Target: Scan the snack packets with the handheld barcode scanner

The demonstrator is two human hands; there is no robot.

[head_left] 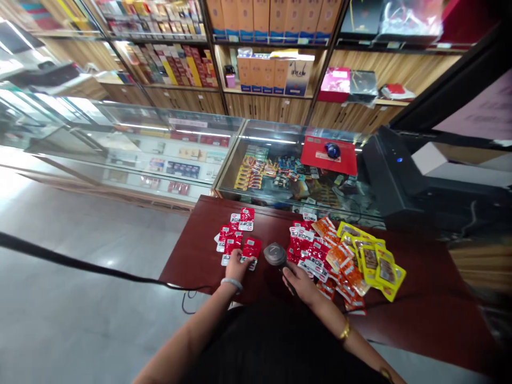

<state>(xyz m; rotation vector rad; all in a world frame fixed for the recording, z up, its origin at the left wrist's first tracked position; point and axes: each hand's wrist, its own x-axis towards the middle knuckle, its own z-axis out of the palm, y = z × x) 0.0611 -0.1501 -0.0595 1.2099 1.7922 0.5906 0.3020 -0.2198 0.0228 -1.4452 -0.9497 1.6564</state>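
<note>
My right hand (300,282) is wrapped round the handle of a dark handheld barcode scanner (275,254), whose broad head points up the table. To its left, my left hand (237,266) has its fingers closed at the lower edge of a red and white snack packet (252,247). Several similar red packets (232,234) lie just beyond that hand. Right of the scanner spreads a larger heap of red packets (306,248). Orange packets (344,258) overlap this heap, and yellow packets (376,260) lie at its far right.
A dark red table (192,240) carries the packets. Behind it stands a glass display counter (276,189) with small goods inside and a red folder (312,154) on top. A black machine (394,176) stands at right. A black cable (100,266) crosses the left side.
</note>
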